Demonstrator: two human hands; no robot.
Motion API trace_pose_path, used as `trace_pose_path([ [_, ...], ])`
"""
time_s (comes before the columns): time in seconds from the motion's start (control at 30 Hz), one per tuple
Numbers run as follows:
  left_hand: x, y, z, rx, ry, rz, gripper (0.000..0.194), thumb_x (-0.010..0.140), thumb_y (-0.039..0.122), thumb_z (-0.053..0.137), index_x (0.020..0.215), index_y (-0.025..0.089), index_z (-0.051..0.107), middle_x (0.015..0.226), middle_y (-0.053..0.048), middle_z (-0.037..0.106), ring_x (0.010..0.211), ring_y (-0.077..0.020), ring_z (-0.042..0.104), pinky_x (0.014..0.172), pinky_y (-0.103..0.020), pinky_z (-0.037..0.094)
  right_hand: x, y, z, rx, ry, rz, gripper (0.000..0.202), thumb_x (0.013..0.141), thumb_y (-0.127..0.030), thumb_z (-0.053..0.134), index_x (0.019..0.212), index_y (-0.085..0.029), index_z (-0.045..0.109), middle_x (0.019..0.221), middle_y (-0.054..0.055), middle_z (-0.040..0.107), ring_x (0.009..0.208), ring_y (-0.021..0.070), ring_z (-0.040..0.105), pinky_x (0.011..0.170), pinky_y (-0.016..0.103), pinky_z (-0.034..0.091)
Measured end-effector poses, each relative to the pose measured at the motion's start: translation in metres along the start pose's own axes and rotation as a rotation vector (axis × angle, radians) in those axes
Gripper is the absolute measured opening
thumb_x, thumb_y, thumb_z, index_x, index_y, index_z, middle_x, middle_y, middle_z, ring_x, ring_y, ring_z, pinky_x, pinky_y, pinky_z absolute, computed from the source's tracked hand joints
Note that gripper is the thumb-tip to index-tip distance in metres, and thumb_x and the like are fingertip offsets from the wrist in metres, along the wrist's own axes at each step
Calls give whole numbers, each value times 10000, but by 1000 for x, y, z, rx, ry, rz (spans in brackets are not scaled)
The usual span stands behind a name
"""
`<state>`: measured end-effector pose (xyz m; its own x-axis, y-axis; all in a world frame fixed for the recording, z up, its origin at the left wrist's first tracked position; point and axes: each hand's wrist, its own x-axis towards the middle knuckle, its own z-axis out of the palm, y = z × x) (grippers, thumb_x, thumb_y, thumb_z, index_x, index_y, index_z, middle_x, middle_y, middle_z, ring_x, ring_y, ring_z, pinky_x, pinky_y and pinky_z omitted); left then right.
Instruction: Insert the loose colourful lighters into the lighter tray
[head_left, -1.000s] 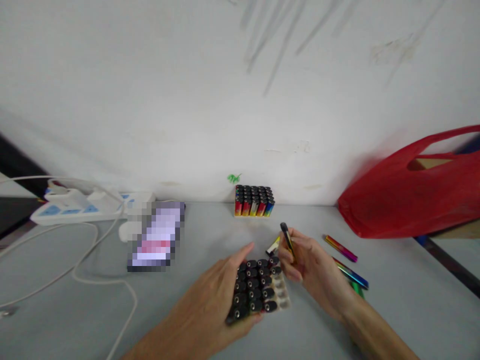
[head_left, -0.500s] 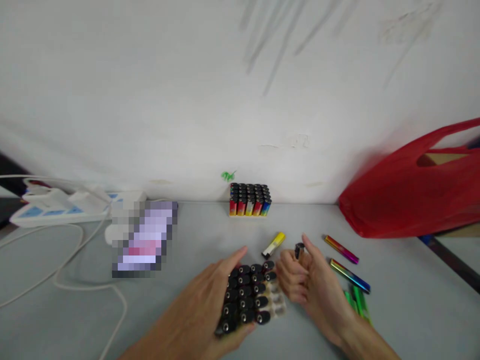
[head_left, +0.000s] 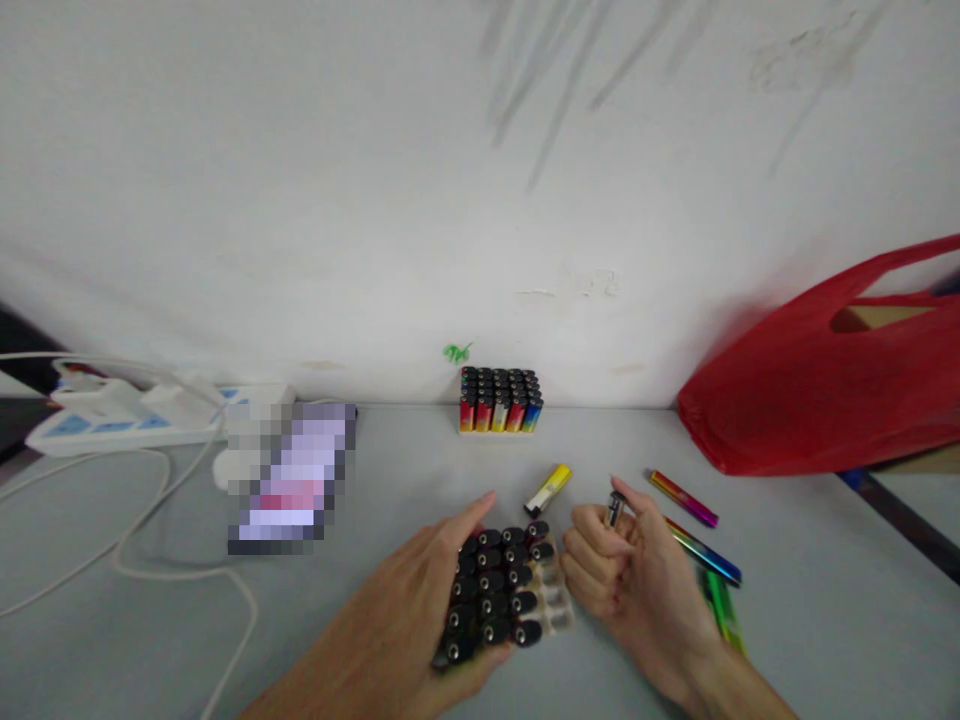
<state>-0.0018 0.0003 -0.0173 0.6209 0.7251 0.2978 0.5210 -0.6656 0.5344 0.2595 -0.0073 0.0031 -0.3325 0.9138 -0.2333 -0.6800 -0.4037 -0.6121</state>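
Observation:
My left hand is wrapped round the left side of a pale tray filled with several black-topped lighters. A few slots at the tray's right side hold nothing. Just right of the tray, my right hand is closed round a lighter. Its metal top pokes out above the curled fingers, with my thumb tip at it; the body is hidden in my fist. A yellow and white lighter lies beyond the tray, between both hands.
Right of my right hand lie a red-purple lighter, a rainbow one and green ones. A full lighter tray stands by the wall. A red bag is at right; a phone, cables and power strip at left.
My right hand has shifted slightly right, away from the tray, and its thumb has come down to the lighter's top. My left hand and the tray stay put.

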Motion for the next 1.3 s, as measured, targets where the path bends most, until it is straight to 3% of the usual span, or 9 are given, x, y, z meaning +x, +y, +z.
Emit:
trace_pose_path([
  [0.23,-2,1,2,-2,0,-7,1195,886,242,901,1766,375,104,1645,-141,624,1400,-376,717,1177,-557,620,-1,2,-2,-9,-7,-31,649,943,-590,791,618,-259,336,559,-116,208,496,81,112,458,253,147],
  [0.43,-1,1,0,23,-25,-12,1201,897,237,909,1757,360,80,1663,-163,601,1429,-376,695,1194,-578,602,1,-1,5,-60,63,-60,540,945,-681,820,779,-231,575,587,-125,255,509,91,113,473,234,179],
  [0.67,0,0,0,5,-18,-10,1177,915,255,897,1766,360,91,1661,-151,610,1430,-368,697,1191,-554,611,-1,0,-1,-44,6,-67,561,969,-507,781,636,-247,411,572,-120,201,504,88,87,450,240,154],
  [0.87,-1,0,2,-8,-5,-8,1179,903,254,899,1769,369,108,1666,-143,607,1422,-381,701,1194,-568,606,0,1,5,-53,81,-138,469,983,-631,807,825,-225,634,640,-105,279,537,103,117,483,237,205],
  [0.93,-1,0,1,-5,-5,-10,1178,904,253,900,1769,369,109,1666,-146,608,1418,-382,704,1189,-569,609,-1,2,10,-151,106,-179,427,1025,-656,746,947,-238,710,678,-83,377,529,105,180,490,233,255],
  [1.0,-2,0,-1,5,-8,-11,1188,900,257,910,1766,367,104,1664,-153,609,1417,-383,705,1189,-573,608,-3,3,12,-294,135,-258,410,1066,-638,686,987,-243,760,758,-26,516,598,131,387,593,250,409],
  [1.07,-2,0,-1,12,-7,-10,1188,898,266,914,1763,364,107,1661,-155,613,1419,-386,703,1191,-574,605,-6,3,12,-461,150,-347,411,1067,-621,687,964,-243,811,890,40,624,824,199,565,790,308,502],
  [1.13,-3,0,-1,12,-5,-12,1169,907,281,908,1764,365,117,1655,-147,621,1416,-383,708,1190,-564,608,-8,1,8,-631,130,-382,375,1052,-602,722,993,-262,868,1018,75,680,997,251,613,888,353,503],
  [1.3,-2,-2,3,1,14,-10,1136,923,305,900,1769,374,145,1662,-126,619,1419,-373,706,1188,-533,615,-14,-5,2,-951,33,-341,296,973,-558,848,1110,-307,926,860,55,728,794,221,619,707,349,457],
])
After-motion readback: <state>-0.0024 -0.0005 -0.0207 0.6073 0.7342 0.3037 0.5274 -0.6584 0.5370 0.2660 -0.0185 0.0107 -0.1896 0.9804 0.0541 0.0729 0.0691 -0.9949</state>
